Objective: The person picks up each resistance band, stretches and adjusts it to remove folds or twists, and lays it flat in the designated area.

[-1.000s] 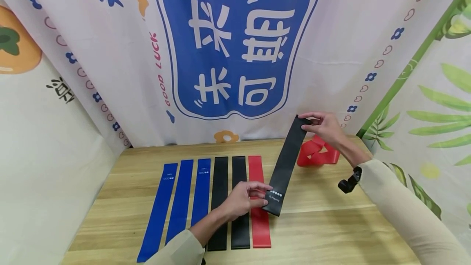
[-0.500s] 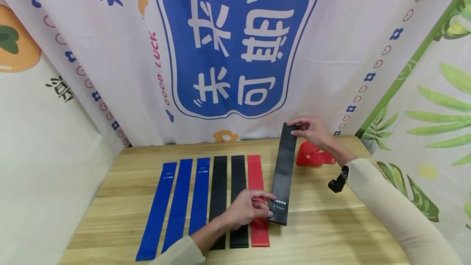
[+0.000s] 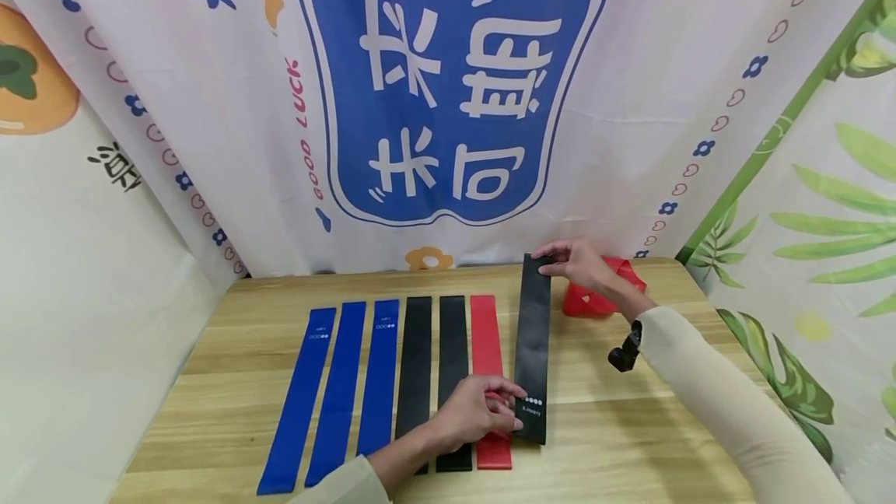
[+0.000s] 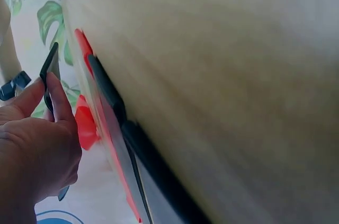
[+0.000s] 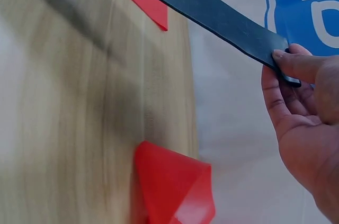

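Note:
A black resistance loop band (image 3: 533, 333), printed "X-Heavy" near its lower end, is stretched flat between both hands. My right hand (image 3: 577, 264) pinches its far end between thumb and fingers, as the right wrist view also shows. At the near end my left hand (image 3: 477, 412) pinches the left edge beside the print. The band hangs above the table, with its shadow on the wood in the right wrist view. Just left of it lies a flat red band (image 3: 488, 333), partly covered by my left hand. A crumpled red band (image 5: 177, 184) sits behind my right wrist.
Further left on the wooden table (image 3: 210, 379) lie two black bands, one of them (image 3: 414, 356) beside the blue ones. Three blue bands, including the outermost (image 3: 297, 403), complete the row. A printed curtain (image 3: 245, 138) rises behind the table's back edge.
Both hands have carried the black band toward the near edge; its far end has swung left, so the band now stands nearly parallel to the flat red band.

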`<state>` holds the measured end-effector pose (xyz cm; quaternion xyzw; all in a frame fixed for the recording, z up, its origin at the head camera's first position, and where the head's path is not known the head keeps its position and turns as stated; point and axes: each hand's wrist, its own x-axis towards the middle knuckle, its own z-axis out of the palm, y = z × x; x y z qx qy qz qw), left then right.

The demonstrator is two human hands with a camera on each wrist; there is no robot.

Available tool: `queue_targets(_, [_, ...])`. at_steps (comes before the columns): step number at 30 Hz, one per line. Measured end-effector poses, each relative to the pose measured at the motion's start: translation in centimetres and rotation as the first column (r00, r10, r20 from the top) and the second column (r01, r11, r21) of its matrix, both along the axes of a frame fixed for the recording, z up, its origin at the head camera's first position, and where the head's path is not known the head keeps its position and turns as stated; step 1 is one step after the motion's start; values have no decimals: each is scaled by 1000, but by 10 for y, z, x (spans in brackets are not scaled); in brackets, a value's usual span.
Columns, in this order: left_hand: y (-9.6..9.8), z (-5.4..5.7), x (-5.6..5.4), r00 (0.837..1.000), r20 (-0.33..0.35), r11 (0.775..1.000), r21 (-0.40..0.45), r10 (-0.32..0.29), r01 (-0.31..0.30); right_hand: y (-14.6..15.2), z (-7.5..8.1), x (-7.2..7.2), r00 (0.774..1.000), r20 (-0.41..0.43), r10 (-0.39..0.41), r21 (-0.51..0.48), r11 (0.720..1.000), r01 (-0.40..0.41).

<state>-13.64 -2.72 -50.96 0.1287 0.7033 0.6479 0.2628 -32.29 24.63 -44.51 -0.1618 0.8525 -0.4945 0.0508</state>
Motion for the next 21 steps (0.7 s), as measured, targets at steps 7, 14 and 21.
queue_targets(7, [1,-5,5,1000,0,999,-45,-2,2,-4,-16,-1,996,89,-7,-19,1000,9])
queue_targets(14, [2,-6,9,1000,21,999,-32,-11,12,-8,-32,-5,995,104,-15,-31,999,18])
queue_targets(21, [2,-6,12,999,10,998,-58,-36,37,-14,-47,-6,996,85,-22,-33,999,25])
